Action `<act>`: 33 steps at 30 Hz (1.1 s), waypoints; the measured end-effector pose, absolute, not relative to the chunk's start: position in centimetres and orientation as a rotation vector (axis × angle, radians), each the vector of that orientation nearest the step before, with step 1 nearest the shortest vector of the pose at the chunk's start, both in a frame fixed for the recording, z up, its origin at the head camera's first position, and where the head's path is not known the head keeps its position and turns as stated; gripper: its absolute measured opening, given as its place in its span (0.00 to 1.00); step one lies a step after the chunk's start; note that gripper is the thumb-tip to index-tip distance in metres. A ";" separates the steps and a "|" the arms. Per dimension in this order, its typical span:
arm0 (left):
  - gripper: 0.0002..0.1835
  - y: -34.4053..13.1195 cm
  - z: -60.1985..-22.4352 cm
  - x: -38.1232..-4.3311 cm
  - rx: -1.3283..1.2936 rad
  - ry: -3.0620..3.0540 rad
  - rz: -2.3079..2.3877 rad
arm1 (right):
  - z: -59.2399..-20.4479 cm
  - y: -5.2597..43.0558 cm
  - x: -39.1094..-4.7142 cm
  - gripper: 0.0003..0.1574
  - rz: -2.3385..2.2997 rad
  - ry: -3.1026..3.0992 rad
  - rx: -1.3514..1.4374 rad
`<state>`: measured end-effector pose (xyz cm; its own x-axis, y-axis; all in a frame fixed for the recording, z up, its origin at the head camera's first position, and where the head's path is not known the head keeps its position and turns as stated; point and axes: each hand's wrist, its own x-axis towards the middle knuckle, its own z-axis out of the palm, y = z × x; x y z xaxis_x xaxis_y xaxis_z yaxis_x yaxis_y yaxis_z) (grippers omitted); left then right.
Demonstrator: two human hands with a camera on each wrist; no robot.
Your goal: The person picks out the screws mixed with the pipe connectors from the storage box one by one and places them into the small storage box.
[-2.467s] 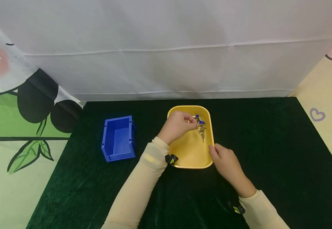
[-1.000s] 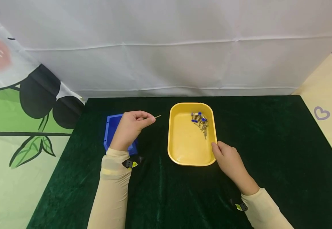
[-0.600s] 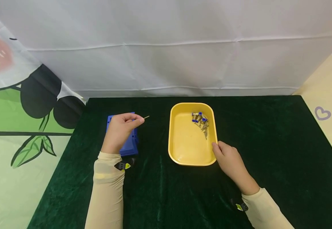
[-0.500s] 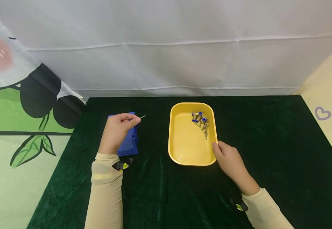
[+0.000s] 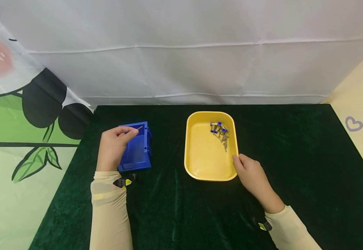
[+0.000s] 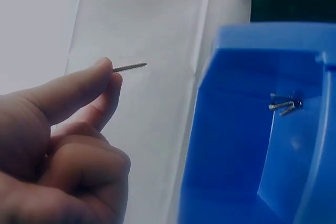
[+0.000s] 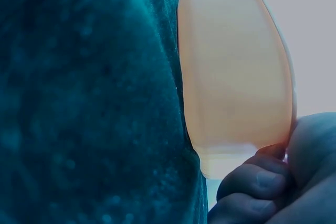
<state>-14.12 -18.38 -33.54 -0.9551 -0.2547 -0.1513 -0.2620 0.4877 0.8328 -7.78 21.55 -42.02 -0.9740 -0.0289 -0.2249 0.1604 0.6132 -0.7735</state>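
My left hand [image 5: 114, 146] pinches a small pointed screw [image 6: 131, 67] between thumb and forefinger, its tip sticking out past them. That hand is above the left side of a blue plastic bin [image 5: 134, 165] and hides part of it. Inside the bin, the left wrist view shows several screws [image 6: 283, 106] lying together. My right hand [image 5: 253, 175] grips the right rim of a yellow tray [image 5: 200, 156], thumb on top and fingers curled below the edge. In the tray's upper right lie several brass fittings with blue collars [image 5: 217, 127] and a cluster of loose screws [image 5: 224, 140].
Both containers stand on a table covered with dark green cloth [image 5: 281, 139], the bin to the left of the tray with a strip of cloth between them. A white fabric backdrop [image 5: 181, 76] rises behind the table. Printed panels stand at both sides.
My left hand has carried the screw from the yellow tray leftward to the blue bin, shifting further left in the last half second. The right hand stays on the tray's rim.
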 end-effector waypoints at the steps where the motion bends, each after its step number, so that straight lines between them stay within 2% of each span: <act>1: 0.28 -18.4 -33.6 -14.1 -0.475 2.710 1.517 | -42.0 21.6 -7.8 0.23 -1.288 2.623 0.111; 6: 0.25 -18.7 -33.9 -14.2 -0.515 2.748 1.522 | -42.1 21.6 -7.7 0.23 -1.297 2.621 0.112; 17: 0.25 -18.9 -34.4 -14.1 -0.539 2.794 1.417 | -42.1 21.7 -7.8 0.25 -1.304 2.633 0.079; 24: 0.21 -18.8 -34.6 -14.1 -0.503 2.819 1.337 | -42.1 21.8 -7.8 0.25 -1.311 2.623 0.075; 33: 0.20 -18.6 -35.1 -14.3 -0.516 2.831 1.283 | -42.2 21.8 -7.9 0.25 -1.316 2.626 0.072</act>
